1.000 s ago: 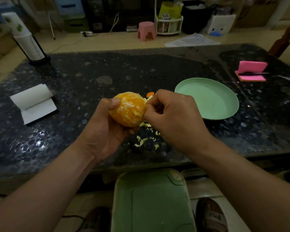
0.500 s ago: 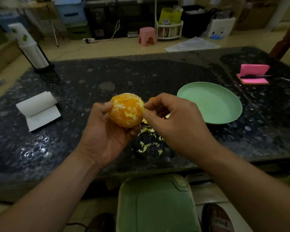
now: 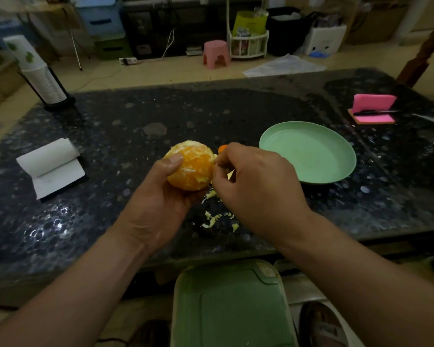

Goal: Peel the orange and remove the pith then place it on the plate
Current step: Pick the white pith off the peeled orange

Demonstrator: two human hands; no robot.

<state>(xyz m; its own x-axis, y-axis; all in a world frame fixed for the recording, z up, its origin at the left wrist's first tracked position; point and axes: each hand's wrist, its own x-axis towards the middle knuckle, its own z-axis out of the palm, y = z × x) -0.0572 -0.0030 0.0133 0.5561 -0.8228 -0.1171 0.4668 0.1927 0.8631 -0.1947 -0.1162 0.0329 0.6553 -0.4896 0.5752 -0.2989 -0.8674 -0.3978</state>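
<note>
A peeled orange point(image 3: 193, 166) with white pith streaks sits in my left hand point(image 3: 158, 204), thumb pressed on its top left. My right hand point(image 3: 256, 186) touches the orange's right side, its thumb and fingertips pinched together on a bit of pith at the fruit's edge. Both hands hover above the dark speckled table point(image 3: 110, 151). The light green plate point(image 3: 308, 151) lies empty to the right, just beyond my right hand. Pale pith scraps point(image 3: 218, 216) are scattered on the table under my hands, and an orange peel piece point(image 3: 222, 147) peeks out behind my right fingers.
A white notepad point(image 3: 50, 166) lies at the left. A stack of paper cups in a holder point(image 3: 40, 76) stands at the far left corner. Pink sticky notes with a pen point(image 3: 372, 110) sit at the far right. A green lidded bin point(image 3: 231, 306) is below the table's near edge.
My left hand has turned the orange a little, and the thumb now rests on its top. My right fingers have stayed pinching at its right edge. The view has shifted slightly.
</note>
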